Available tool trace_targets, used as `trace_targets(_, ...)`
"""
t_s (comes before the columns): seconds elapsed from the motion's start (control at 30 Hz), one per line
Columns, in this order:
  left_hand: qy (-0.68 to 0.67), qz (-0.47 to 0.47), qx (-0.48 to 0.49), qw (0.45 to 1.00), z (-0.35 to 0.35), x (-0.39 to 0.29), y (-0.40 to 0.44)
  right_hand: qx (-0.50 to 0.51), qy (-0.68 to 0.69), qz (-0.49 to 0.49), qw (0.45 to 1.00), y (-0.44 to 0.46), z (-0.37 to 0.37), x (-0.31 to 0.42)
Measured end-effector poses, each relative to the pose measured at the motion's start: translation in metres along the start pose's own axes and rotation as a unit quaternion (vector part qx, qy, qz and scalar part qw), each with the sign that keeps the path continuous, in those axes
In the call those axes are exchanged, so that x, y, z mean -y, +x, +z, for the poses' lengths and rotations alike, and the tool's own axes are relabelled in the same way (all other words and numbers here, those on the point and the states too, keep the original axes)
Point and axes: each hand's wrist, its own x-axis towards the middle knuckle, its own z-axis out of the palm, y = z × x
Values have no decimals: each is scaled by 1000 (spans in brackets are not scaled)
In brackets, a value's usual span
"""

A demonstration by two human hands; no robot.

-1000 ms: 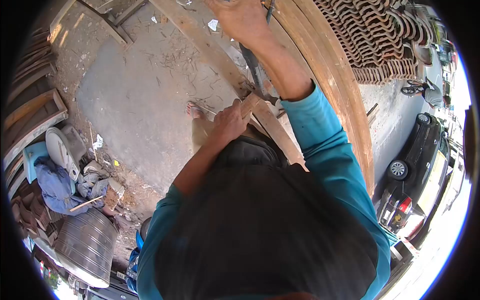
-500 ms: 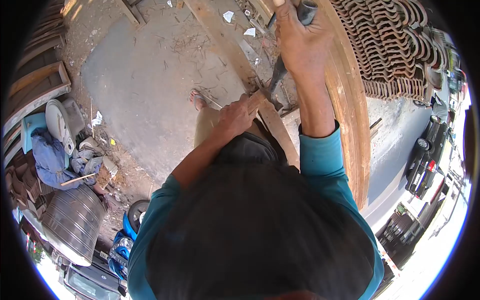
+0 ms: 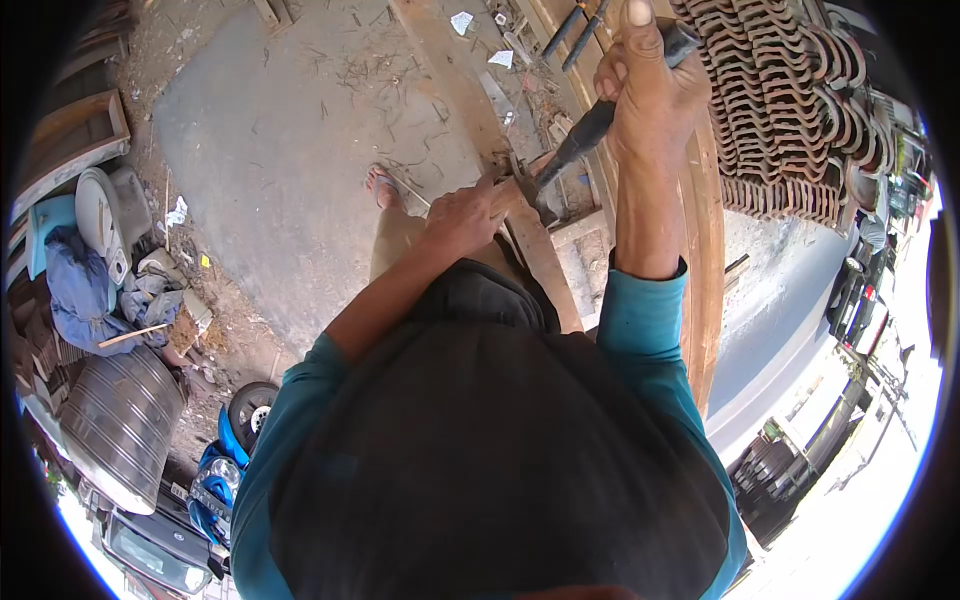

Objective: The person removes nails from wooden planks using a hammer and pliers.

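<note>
My right hand is wrapped round the handle of a dark metal tool, thumb pointing up. The tool slants down to the left, and its lower end meets the wood beside a small wooden block. My left hand grips that block from the left. Under the block runs a long wooden plank, with another long board stretching away above it. Whether the tool's tip touches the block or the plank, I cannot tell.
Curved wooden beams run along my right, beside stacked roof tiles. A bare foot in a sandal stands on the concrete floor. At the left lie a blue cloth bundle and a ribbed metal drum.
My right hand came back into full view with the tool, then moved slightly right and lower. The tool now slants more. My left hand stays on the block.
</note>
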Motion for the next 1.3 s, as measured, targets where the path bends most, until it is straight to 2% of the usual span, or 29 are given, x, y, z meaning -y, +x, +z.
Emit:
trace_targets(0.1, 2, 8, -23, 1000, -4, 7, 13, 20, -38, -50, 998, 24, 25, -12)
trace_targets(0.17, 11, 23, -14, 1000, 2, 6, 9, 35, -247, -124, 960, 51, 32, -31)
trace_targets(0.2, 12, 26, -30, 999, 1, 7, 10, 19, -253, -120, 960, 38, 14, -24)
trace_targets(0.3, -3, 36, -65, 997, -1, 1, 11, -29, -124, -30, 991, -31, -21, 20)
trace_targets(0.37, 26, -5, -2, 1000, -21, -12, -2, 1, -66, -10, 998, -27, -10, 15)
trace_targets(0.43, 30, 20, -34, 999, -29, -4, 8, -39, -119, -191, 974, -23, -1, -6)
trace_targets(0.5, 45, 30, -31, 998, -3, 8, 12, -11, -92, -90, 992, -29, -4, 15)
trace_targets(0.57, 35, 49, -9, 998, 4, 6, 13, -55, -84, -84, 991, -54, -32, 9)
trace_targets(0.63, 38, 33, -29, 998, -7, 1, 12, -67, -62, -100, 991, -59, -41, 1)
trace_targets(0.67, 35, 21, -17, 999, -12, -4, 7, -37, -40, -119, 991, -48, -32, -5)
trace_targets(0.7, 27, -1, -34, 999, -11, -2, 3, 0, -8, -172, 985, -80, -42, -8)
trace_targets(0.77, 29, 16, -12, 999, -1, 6, 9, 42, -38, -205, 977, -92, -37, -4)
trace_targets(0.83, 27, 21, -23, 999, -1, 8, 15, 48, 30, -144, 988, -92, -44, 0)
trace_targets(0.9, 37, 31, -19, 999, 4, 11, 16, 160, 83, -111, 977, -72, -57, 9)
trace_targets(0.97, 42, 54, -49, 996, 3, 16, 17, 238, -16, -28, 971, -63, -58, 34)
trace_targets(1.03, 54, 86, -64, 993, 8, 18, 14, 194, -10, -16, 981, -54, -54, 34)
trace_targets(1.1, 51, 81, -71, 993, 14, 21, 11, 140, -13, 2, 990, -40, -43, 30)
trace_targets(1.17, 54, 74, -41, 995, 5, 13, 2, 101, -13, 9, 995, -33, -35, 24)
trace_targets(1.23, 49, 57, -6, 997, 8, 6, -10, 75, -55, -75, 993, -39, -38, 15)
trace_targets(1.3, 19, 48, -31, 998, 9, 3, -6, 48, -44, -71, 995, -60, -45, 17)
